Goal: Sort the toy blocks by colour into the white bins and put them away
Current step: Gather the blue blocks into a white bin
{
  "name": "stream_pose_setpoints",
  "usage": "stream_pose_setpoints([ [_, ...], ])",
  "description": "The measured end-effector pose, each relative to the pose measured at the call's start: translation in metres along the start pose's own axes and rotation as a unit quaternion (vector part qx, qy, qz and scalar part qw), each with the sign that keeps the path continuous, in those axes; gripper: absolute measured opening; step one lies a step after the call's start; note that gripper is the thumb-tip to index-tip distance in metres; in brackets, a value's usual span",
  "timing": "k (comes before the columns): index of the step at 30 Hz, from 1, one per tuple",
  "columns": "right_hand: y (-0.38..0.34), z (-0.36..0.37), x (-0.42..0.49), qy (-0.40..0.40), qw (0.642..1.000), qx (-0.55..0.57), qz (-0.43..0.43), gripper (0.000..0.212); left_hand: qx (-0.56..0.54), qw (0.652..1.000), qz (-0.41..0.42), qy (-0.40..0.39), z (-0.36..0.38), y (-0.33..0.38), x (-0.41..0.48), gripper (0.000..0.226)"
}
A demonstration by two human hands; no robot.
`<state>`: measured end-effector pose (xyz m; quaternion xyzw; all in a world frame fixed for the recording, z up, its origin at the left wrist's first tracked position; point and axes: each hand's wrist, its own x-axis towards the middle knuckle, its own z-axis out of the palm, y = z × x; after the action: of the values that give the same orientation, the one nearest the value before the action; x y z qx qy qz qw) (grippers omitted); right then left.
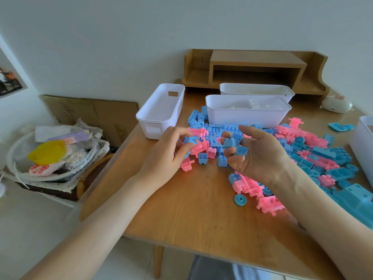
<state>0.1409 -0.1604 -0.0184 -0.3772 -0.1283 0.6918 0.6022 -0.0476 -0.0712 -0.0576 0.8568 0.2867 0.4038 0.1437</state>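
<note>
Two bins' white contents indistinct; right-edge bin cropped.

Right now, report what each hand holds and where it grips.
Left hand: one blue block, pinched by its sides at the fingertips. Right hand: two blue blocks, between thumb and fingers.

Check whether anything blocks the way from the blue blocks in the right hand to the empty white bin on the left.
Only the left hand, holding a blue block, lies between the right hand and the empty bin. The bin's top is open.
</note>
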Motion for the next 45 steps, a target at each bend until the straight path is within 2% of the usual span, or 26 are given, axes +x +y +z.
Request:
stream_pose_setpoints([
  [6, 0.004, 0.007, 0.000, -0.044, 0.999, -0.012, -0.009, 0.025, 0.009, 0.999, 0.022, -0.025, 0.003, 0.006, 0.002, 0.023],
  [10, 0.007, 0.010, -0.003, -0.013, 0.996, -0.088, -0.029, 0.018, -0.010, 0.996, 0.030, -0.081, 0.005, 0.025, 0.006, 0.021],
  [14, -0.004, 0.014, -0.015, 0.033, 0.983, -0.153, -0.095, 0.018, -0.025, 0.995, -0.038, -0.093, 0.010, 0.053, 0.021, 0.019],
  [17, -0.022, 0.016, -0.038, 0.067, 0.954, -0.249, -0.152, 0.021, -0.030, 0.995, -0.054, -0.081, 0.020, 0.077, 0.042, 0.019],
  [18, -0.028, 0.016, -0.046, 0.096, 0.927, -0.317, -0.174, 0.020, -0.033, 0.995, -0.042, -0.088, 0.024, 0.085, 0.048, 0.018],
  [19, -0.036, 0.012, -0.055, 0.138, 0.879, -0.408, -0.204, 0.016, -0.040, 0.993, -0.025, -0.104, 0.029, 0.097, 0.055, 0.017],
  [20, -0.045, 0.006, -0.063, 0.185, 0.809, -0.500, -0.247, 0.012, -0.048, 0.991, -0.004, -0.121, 0.035, 0.109, 0.061, 0.016],
  [21, -0.058, -0.004, -0.073, 0.230, 0.721, -0.580, -0.303, 0.011, -0.062, 0.989, 0.017, -0.136, 0.044, 0.125, 0.069, 0.015],
  [22, -0.069, -0.014, -0.080, 0.264, 0.633, -0.639, -0.349, 0.013, -0.073, 0.987, 0.032, -0.142, 0.051, 0.137, 0.075, 0.014],
  [23, -0.081, -0.026, -0.091, 0.300, 0.569, -0.670, -0.372, 0.016, -0.087, 0.984, 0.050, -0.150, 0.061, 0.154, 0.081, 0.013],
  [24, -0.092, -0.037, -0.098, 0.332, 0.535, -0.680, -0.377, 0.018, -0.096, 0.980, 0.067, -0.160, 0.070, 0.167, 0.087, 0.014],
  [25, -0.102, -0.051, -0.107, 0.364, 0.521, -0.680, -0.366, 0.019, -0.105, 0.975, 0.084, -0.176, 0.081, 0.181, 0.093, 0.015],
  [27, -0.120, -0.082, -0.128, 0.420, 0.503, -0.689, -0.309, 0.019, -0.120, 0.964, 0.109, -0.211, 0.108, 0.213, 0.104, 0.018],
  [29, -0.128, -0.109, -0.141, 0.440, 0.495, -0.701, -0.263, 0.022, -0.129, 0.958, 0.123, -0.225, 0.129, 0.236, 0.112, 0.022],
  [32, -0.131, -0.135, -0.156, 0.460, 0.510, -0.691, -0.224, 0.021, -0.128, 0.952, 0.125, -0.248, 0.159, 0.261, 0.118, 0.025],
  [34, -0.129, -0.143, -0.159, 0.451, 0.512, -0.705, -0.192, 0.021, -0.101, 0.953, 0.125, -0.258, 0.178, 0.267, 0.119, 0.024],
  [37, -0.128, -0.151, -0.162, 0.402, 0.523, -0.733, -0.166, 0.049, -0.048, 0.952, 0.141, -0.269, 0.203, 0.272, 0.118, 0.028],
  [40, -0.126, -0.154, -0.162, 0.382, 0.531, -0.742, -0.147, 0.064, -0.021, 0.939, 0.133, -0.317, 0.216, 0.272, 0.116, 0.030],
  [45, -0.126, -0.156, -0.162, 0.358, 0.519, -0.765, -0.134, 0.060, -0.014, 0.921, 0.144, -0.361, 0.210, 0.268, 0.110, 0.039],
])
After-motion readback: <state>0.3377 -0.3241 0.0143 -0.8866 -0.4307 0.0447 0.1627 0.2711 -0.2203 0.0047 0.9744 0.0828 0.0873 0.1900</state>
